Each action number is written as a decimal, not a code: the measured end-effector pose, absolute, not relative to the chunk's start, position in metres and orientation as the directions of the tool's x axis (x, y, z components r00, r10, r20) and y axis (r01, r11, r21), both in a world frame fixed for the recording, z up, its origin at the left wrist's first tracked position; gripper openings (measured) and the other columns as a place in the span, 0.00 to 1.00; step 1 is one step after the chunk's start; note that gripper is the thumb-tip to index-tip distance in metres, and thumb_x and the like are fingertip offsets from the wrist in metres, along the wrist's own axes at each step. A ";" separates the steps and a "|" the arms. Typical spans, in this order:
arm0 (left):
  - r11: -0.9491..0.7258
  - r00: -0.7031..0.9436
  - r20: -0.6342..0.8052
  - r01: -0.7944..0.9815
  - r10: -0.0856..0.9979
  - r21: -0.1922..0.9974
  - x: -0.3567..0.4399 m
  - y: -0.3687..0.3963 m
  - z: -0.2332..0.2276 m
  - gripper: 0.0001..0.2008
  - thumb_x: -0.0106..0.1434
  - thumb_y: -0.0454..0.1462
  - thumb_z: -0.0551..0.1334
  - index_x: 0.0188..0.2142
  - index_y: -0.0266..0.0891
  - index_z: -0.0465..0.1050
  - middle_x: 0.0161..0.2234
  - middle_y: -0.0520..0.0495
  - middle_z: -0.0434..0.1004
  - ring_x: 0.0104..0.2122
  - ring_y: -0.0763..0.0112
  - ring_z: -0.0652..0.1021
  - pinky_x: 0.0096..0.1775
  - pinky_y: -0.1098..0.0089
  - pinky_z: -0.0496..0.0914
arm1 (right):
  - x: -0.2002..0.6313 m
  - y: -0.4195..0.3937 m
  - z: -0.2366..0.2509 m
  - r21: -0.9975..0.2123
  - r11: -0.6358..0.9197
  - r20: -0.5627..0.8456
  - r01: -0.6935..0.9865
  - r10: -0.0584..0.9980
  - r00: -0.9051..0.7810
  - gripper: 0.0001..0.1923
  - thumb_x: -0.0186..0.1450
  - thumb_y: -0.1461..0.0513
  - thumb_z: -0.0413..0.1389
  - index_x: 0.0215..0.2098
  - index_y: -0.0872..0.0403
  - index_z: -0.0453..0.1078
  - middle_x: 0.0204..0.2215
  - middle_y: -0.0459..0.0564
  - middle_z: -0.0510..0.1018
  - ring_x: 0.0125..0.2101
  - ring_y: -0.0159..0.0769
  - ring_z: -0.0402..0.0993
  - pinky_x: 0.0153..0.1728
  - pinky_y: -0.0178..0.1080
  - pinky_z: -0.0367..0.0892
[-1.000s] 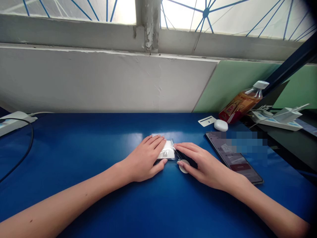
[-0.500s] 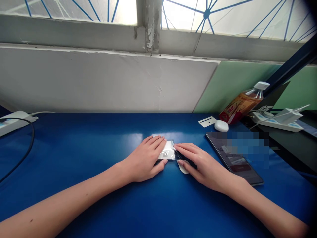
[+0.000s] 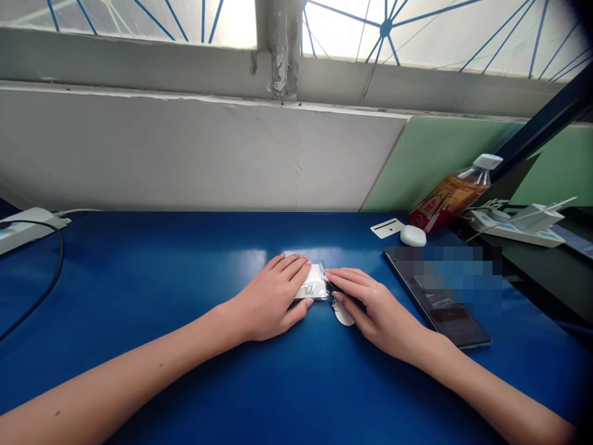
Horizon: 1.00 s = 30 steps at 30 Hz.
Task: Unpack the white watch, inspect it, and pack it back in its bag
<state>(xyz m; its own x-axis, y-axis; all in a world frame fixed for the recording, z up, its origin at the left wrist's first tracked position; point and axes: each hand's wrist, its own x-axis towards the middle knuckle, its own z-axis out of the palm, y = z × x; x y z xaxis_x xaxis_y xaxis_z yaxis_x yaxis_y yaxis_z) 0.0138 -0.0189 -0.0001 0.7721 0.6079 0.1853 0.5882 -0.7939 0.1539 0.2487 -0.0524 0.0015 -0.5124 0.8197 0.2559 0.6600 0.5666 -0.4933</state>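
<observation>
On the blue desk (image 3: 222, 377) lies a small flat white packet (image 3: 317, 288) in a clear plastic wrapper. My left hand (image 3: 275, 296) rests over its left part and holds it down, the fingers together on top and the thumb along the near edge. My right hand (image 3: 365, 303) is at the packet's right end, where fingertips and thumb are closed on the wrapper's edge (image 3: 323, 267). A round white tag (image 3: 343, 313) lies partly under the right thumb. My left hand hides much of the packet.
A phone (image 3: 435, 296) lies to the right of my right hand. Behind it are a white earbud case (image 3: 412, 235), a white card (image 3: 386, 228) and a tilted drink bottle (image 3: 449, 199). Power strips stand at the far right (image 3: 519, 227) and far left (image 3: 28, 228), with a black cable (image 3: 58, 272).
The plastic at the packet's right end has lifted and shifted slightly under my right fingers. More of the round tag shows. My left hand has stayed in place.
</observation>
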 end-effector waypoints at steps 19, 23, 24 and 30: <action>-0.795 0.790 0.130 0.569 0.599 0.211 0.022 -0.035 0.000 0.28 0.71 0.44 0.49 0.65 0.29 0.51 0.65 0.32 0.54 0.65 0.53 0.56 0.62 0.55 0.55 | 0.240 -0.056 0.004 -0.621 0.350 0.307 0.701 0.932 -0.193 0.10 0.65 0.63 0.55 0.40 0.49 0.79 0.34 0.51 0.81 0.34 0.42 0.76 0.34 0.45 0.73; -0.799 0.792 0.135 0.567 0.596 0.203 0.024 -0.036 0.000 0.29 0.70 0.43 0.50 0.65 0.28 0.51 0.65 0.31 0.53 0.65 0.51 0.55 0.62 0.54 0.55 | 0.237 -0.057 0.004 -0.658 0.343 0.347 0.671 0.928 -0.134 0.08 0.64 0.63 0.57 0.37 0.50 0.79 0.34 0.50 0.82 0.34 0.42 0.78 0.35 0.44 0.74; -0.798 0.790 0.137 0.568 0.597 0.203 0.024 -0.036 0.000 0.29 0.70 0.43 0.50 0.64 0.28 0.51 0.65 0.31 0.54 0.65 0.51 0.56 0.62 0.54 0.55 | 0.236 -0.057 0.004 -0.665 0.339 0.352 0.666 0.928 -0.120 0.08 0.63 0.63 0.58 0.37 0.50 0.79 0.33 0.50 0.83 0.34 0.42 0.78 0.35 0.44 0.74; -0.801 0.791 0.147 0.565 0.594 0.198 0.023 -0.036 0.001 0.28 0.71 0.43 0.49 0.64 0.30 0.51 0.65 0.33 0.55 0.65 0.53 0.57 0.62 0.56 0.55 | 0.240 -0.055 0.007 -0.617 0.399 0.332 0.678 0.913 -0.236 0.08 0.63 0.61 0.58 0.39 0.52 0.78 0.36 0.52 0.81 0.37 0.41 0.78 0.39 0.42 0.75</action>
